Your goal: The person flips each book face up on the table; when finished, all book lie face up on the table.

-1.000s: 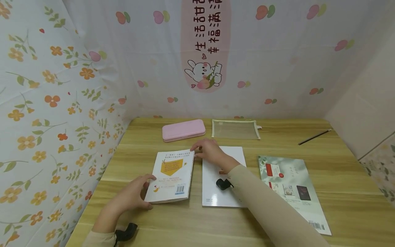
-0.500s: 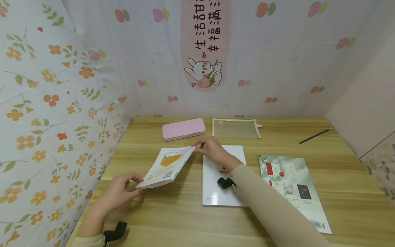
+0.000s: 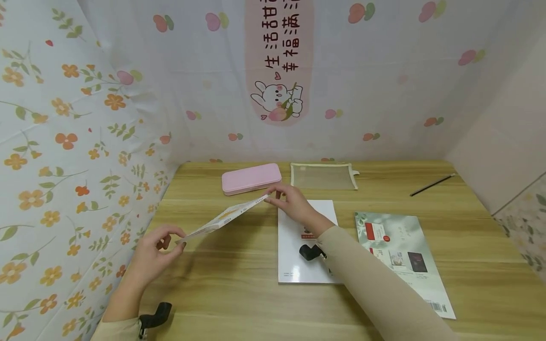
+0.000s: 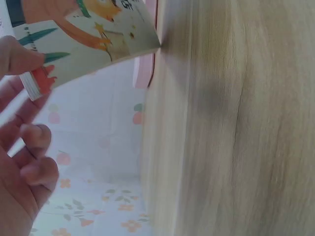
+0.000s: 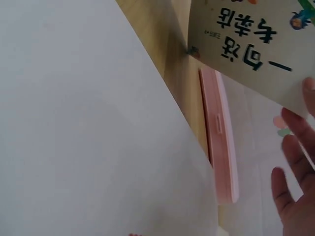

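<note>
A thin paperback book [image 3: 228, 216] is held aloft over the left of the wooden table, tilted nearly edge-on in the head view. My left hand [image 3: 149, 253] pinches its lower left corner between thumb and fingers. At the opposite upper right corner, my right hand [image 3: 295, 204] pinches it with thumb and forefinger. The left wrist view shows an orange animal drawing on the book's cover [image 4: 93, 46] and the thumb lying against it. Large dark characters mark the cover [image 5: 246, 54] in the right wrist view, with the right fingers [image 5: 298, 152] at its edge.
A white-covered book [image 3: 292, 258] lies below my right forearm, with a pale green magazine [image 3: 403, 265] to its right. Along the back are a pink pencil case [image 3: 251, 178] and a mesh zip pouch [image 3: 323, 176]. A dark pencil [image 3: 432, 185] lies far right.
The book has risen off the table and tipped from showing its back cover to nearly edge-on. My left hand has moved left and up with its corner; my right hand stays near its place.
</note>
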`<move>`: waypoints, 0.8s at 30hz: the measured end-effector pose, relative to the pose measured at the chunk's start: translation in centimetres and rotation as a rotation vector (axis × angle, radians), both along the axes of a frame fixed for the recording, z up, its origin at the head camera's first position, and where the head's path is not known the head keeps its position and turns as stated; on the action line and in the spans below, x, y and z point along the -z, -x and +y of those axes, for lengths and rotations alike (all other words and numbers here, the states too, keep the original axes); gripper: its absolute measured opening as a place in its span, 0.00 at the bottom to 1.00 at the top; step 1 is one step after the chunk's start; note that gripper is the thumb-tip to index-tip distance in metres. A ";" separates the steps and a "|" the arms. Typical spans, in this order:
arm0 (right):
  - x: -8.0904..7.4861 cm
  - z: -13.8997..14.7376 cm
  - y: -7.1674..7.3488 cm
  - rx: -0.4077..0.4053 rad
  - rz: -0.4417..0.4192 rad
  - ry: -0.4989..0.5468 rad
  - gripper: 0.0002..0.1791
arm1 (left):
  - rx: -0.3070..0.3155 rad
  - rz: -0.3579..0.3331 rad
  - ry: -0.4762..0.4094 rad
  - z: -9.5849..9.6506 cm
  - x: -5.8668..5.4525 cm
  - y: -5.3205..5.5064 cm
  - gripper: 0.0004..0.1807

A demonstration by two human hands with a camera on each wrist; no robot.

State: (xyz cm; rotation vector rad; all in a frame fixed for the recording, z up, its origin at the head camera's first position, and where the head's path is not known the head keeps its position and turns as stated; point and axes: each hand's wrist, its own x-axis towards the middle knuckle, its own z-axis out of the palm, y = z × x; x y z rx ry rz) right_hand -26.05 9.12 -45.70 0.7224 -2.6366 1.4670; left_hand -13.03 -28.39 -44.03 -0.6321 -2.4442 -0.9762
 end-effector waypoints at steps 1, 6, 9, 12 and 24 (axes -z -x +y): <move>0.0 0.0 -0.1 0.007 0.011 0.021 0.10 | 0.007 0.007 -0.018 0.0 0.1 0.1 0.22; -0.3 -0.1 -0.2 0.032 0.078 0.116 0.08 | -0.015 -0.053 -0.128 0.0 0.5 0.3 0.19; -0.7 -0.3 -0.2 0.040 0.109 0.145 0.08 | -0.049 -0.081 -0.216 0.1 0.3 0.5 0.17; -1.2 -0.4 -0.3 0.056 0.130 0.174 0.08 | -0.081 -0.053 -0.263 0.2 -0.1 0.7 0.17; -1.3 -1.4 -0.7 0.099 0.036 0.179 0.09 | -0.145 -0.135 -0.273 0.0 -1.0 0.8 0.15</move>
